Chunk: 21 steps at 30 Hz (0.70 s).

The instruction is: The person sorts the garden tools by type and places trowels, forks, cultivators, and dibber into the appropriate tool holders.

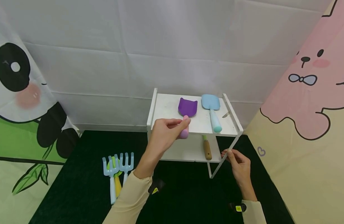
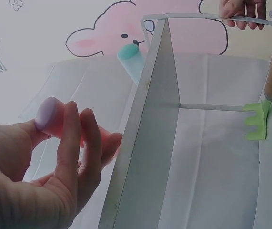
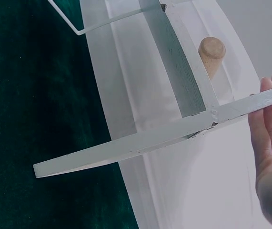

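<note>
My left hand [image 1: 167, 132] pinches the pink handle [image 2: 55, 117] of a toy shovel between thumb and fingers, over the front edge of a white two-tier shelf [image 1: 172, 107]. The shovel's purple blade [image 1: 187, 107] points toward the back of the top tier. To its right on that tier lies a light blue toy shovel [image 1: 210, 102], handle toward the front. My right hand [image 1: 240, 165] holds the shelf's right side bar [image 3: 264, 100] with curled fingers. On the lower tier lies a small green rake [image 2: 256, 123] with a wooden handle [image 1: 207, 150].
Left of the shelf, light blue toy forks [image 1: 110, 168] and a green tool with a yellow handle [image 1: 117, 183] lie together on the dark green cloth [image 1: 85, 186]. A white curtain [image 1: 172, 46] hangs behind, with cartoon-printed panels at both sides.
</note>
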### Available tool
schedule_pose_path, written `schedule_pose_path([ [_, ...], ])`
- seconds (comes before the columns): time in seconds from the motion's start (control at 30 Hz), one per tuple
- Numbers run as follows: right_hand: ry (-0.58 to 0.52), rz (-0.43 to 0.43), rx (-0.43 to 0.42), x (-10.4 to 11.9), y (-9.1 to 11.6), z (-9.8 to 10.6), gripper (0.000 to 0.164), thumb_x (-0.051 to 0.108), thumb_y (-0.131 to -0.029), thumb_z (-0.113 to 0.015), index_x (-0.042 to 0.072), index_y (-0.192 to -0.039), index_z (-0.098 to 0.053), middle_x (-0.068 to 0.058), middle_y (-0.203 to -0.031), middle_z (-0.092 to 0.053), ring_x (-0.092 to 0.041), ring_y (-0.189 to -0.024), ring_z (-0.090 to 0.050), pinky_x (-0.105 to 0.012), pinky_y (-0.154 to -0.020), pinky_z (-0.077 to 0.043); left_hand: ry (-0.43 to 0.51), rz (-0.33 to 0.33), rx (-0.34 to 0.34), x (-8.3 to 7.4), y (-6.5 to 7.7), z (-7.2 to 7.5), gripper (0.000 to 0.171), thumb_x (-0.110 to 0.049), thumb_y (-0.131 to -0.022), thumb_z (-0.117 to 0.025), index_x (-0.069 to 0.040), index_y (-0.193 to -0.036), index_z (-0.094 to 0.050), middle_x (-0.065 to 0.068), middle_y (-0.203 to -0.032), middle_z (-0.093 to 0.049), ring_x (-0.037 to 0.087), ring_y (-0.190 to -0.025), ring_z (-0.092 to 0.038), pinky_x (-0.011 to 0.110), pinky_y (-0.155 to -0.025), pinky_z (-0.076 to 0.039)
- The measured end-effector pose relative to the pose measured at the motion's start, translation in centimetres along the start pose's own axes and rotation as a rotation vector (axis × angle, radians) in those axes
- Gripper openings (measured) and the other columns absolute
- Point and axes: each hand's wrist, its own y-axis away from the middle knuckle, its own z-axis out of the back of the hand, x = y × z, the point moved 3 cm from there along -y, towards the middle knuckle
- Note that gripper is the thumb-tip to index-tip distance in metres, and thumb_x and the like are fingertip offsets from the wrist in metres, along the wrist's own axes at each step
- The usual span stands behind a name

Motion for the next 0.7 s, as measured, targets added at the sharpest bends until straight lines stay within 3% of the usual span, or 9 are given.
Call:
schedule_pose_path([
  [0.17,0.001,-0.005,0.001,-0.1,0.0,0.0,0.021,-0.002,-0.106,-0.051,-0.019,-0.108,-0.063,0.002,-0.101,-0.076,-0.012,-0.092,-0.074,-0.024,-0.090,-0.057,0.010,-0.029,0.024,-0.3,-0.5,-0.3,0.044,-0.041,-0.096,-0.073,-0.004,-0.121,-0.075,0.008,-0.113,-0.074,0.022,-0.099,-0.070,0.033,-0.090,-0.059],
  [0.4,0.027,-0.016,0.003,-0.3,0.0,0.1,0.022,0.000,-0.107,-0.051,-0.019,-0.108,-0.063,0.006,-0.101,-0.076,-0.010,-0.092,-0.074,-0.024,-0.091,-0.057,-0.019,-0.040,0.002,-0.4,-1.0,-0.8,0.051,-0.040,-0.099,-0.069,-0.002,-0.133,-0.068,0.013,-0.127,-0.068,0.026,-0.110,-0.068,0.038,-0.096,-0.057],
  [0.7,0.019,-0.009,-0.010,-0.2,0.0,0.0,0.021,-0.003,-0.106,-0.050,-0.018,-0.109,-0.064,0.001,-0.100,-0.076,-0.012,-0.092,-0.074,-0.023,-0.089,-0.057,-0.057,-0.073,0.005,-0.1,-1.8,-1.6,0.046,-0.036,-0.102,-0.065,-0.003,-0.133,-0.068,0.010,-0.123,-0.071,0.023,-0.104,-0.070,0.037,-0.091,-0.058],
])
